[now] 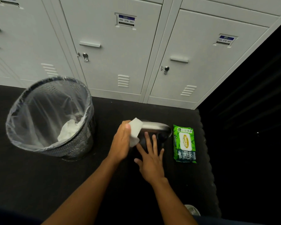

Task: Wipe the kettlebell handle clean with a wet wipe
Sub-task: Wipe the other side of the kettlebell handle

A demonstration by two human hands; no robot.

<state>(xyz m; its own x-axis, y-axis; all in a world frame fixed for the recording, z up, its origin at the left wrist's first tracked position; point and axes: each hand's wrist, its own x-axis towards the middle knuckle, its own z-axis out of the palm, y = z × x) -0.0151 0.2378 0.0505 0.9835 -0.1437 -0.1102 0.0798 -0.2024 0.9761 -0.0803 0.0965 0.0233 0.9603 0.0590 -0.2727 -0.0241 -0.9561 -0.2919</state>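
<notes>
A black kettlebell stands on the dark floor mat, its shiny metal handle running left to right. My left hand holds a folded white wet wipe against the handle's left end. My right hand rests flat with fingers spread on the kettlebell's body, just below the handle. Most of the body is hidden under my hands.
A green pack of wet wipes lies right of the kettlebell. A black mesh waste bin with a clear liner and crumpled white wipes stands to the left. Grey lockers line the back. The mat's edge runs along the right.
</notes>
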